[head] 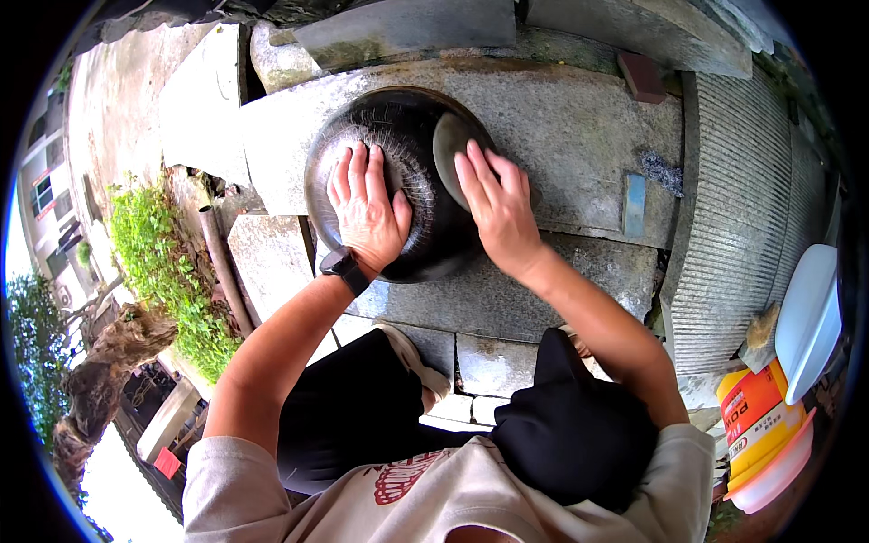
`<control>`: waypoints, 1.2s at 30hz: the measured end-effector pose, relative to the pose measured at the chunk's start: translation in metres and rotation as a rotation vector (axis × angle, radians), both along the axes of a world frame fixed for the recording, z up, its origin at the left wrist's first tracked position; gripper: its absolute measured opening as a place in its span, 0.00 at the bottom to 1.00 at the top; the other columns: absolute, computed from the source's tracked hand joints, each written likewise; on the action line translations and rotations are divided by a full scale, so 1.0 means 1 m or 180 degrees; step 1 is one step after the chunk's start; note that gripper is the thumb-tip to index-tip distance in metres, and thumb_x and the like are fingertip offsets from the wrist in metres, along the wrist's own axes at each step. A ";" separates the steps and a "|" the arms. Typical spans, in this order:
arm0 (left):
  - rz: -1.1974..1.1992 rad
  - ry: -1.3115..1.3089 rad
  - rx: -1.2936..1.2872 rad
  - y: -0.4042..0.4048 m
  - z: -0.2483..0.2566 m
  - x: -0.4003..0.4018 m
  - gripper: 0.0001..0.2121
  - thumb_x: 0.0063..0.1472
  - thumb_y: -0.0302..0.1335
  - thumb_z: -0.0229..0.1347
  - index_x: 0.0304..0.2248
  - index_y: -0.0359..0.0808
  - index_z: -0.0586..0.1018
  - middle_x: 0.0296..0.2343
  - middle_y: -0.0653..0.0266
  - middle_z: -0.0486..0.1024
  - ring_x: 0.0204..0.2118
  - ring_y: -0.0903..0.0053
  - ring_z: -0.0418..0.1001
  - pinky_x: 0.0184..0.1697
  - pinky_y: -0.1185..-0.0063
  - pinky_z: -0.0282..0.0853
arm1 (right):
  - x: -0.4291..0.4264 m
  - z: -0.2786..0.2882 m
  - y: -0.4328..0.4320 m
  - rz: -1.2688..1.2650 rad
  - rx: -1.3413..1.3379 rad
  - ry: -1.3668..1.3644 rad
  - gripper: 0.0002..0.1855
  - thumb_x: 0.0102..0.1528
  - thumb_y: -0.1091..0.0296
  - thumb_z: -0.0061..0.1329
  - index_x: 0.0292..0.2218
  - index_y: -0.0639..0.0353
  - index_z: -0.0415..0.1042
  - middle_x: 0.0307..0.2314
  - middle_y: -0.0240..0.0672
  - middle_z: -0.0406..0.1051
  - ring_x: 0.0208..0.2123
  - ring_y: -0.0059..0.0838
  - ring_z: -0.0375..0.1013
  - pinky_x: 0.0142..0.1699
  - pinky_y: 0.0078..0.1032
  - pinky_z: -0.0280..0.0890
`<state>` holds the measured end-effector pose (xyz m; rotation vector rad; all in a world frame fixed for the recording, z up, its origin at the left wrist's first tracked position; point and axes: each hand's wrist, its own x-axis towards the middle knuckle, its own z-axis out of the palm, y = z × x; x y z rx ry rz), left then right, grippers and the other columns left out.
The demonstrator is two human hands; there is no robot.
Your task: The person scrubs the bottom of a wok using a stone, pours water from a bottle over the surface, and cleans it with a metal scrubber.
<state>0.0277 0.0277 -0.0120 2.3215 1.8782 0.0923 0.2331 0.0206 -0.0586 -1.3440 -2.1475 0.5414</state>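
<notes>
A dark, rounded metal vessel [414,136], possibly a wok, sits bottom-up before me, with fine scratches circling its base. My left hand [370,207] lies flat on its upper left, fingers slightly spread; a black watch is on that wrist. Against the vessel's right side, my right hand [499,203] presses a flat, rounded grey disc [448,146] with the fingers laid over its face. The disc's lower right part and my right thumb are hidden, and its material is hard to tell.
The vessel rests on a stone slab [570,115]. To the right lie a blue rectangular block [635,203], a tangle of steel wool [662,171] and a reddish brick [641,78]. Beyond a ribbed slab [733,203] stand a pale basin [808,319] and a yellow bucket [757,414].
</notes>
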 end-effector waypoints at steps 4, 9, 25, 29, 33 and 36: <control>0.0055 -0.0015 -0.0008 0.001 0.000 -0.003 0.32 0.53 0.29 0.50 0.58 0.26 0.61 0.57 0.41 0.57 0.62 0.47 0.51 0.64 0.57 0.44 | -0.002 0.010 0.009 0.0046 -0.0250 -0.0036 0.28 0.55 0.71 0.43 0.57 0.67 0.62 0.54 0.48 0.63 0.51 0.47 0.63 0.54 0.40 0.61; 0.0028 -0.0122 0.0014 -0.002 -0.001 -0.004 0.31 0.53 0.29 0.51 0.57 0.27 0.61 0.56 0.41 0.57 0.61 0.47 0.51 0.64 0.57 0.44 | 0.036 0.026 -0.039 0.0369 -0.0233 0.0137 0.27 0.53 0.73 0.46 0.55 0.66 0.65 0.54 0.45 0.64 0.50 0.43 0.66 0.54 0.37 0.62; 0.0096 -0.0118 0.0174 -0.002 -0.003 -0.002 0.32 0.52 0.30 0.52 0.57 0.29 0.63 0.57 0.44 0.59 0.62 0.49 0.52 0.63 0.57 0.44 | 0.139 0.007 -0.116 0.0573 -0.1062 -0.1204 0.33 0.50 0.62 0.54 0.57 0.57 0.64 0.59 0.36 0.58 0.59 0.40 0.57 0.64 0.51 0.48; 0.0072 -0.0079 0.0188 -0.003 -0.002 -0.005 0.32 0.52 0.31 0.53 0.57 0.29 0.63 0.57 0.45 0.59 0.62 0.49 0.52 0.64 0.57 0.45 | 0.159 0.001 -0.092 -0.0097 -0.0528 -0.1087 0.32 0.49 0.59 0.57 0.53 0.59 0.66 0.51 0.46 0.65 0.52 0.44 0.62 0.58 0.44 0.57; 0.0105 -0.0154 0.0157 -0.003 -0.005 -0.006 0.32 0.52 0.32 0.53 0.56 0.28 0.64 0.56 0.44 0.59 0.61 0.49 0.53 0.63 0.57 0.45 | 0.167 0.003 -0.040 -0.1049 -0.1111 -0.2066 0.36 0.52 0.61 0.56 0.57 0.66 0.59 0.41 0.48 0.65 0.43 0.46 0.66 0.47 0.39 0.66; 0.0080 -0.0201 0.0220 -0.003 -0.006 -0.004 0.32 0.52 0.33 0.53 0.56 0.28 0.64 0.55 0.43 0.61 0.60 0.49 0.54 0.63 0.57 0.46 | 0.181 -0.007 -0.034 -0.0893 -0.0913 -0.2037 0.38 0.52 0.63 0.56 0.59 0.67 0.54 0.37 0.48 0.65 0.40 0.48 0.68 0.45 0.40 0.68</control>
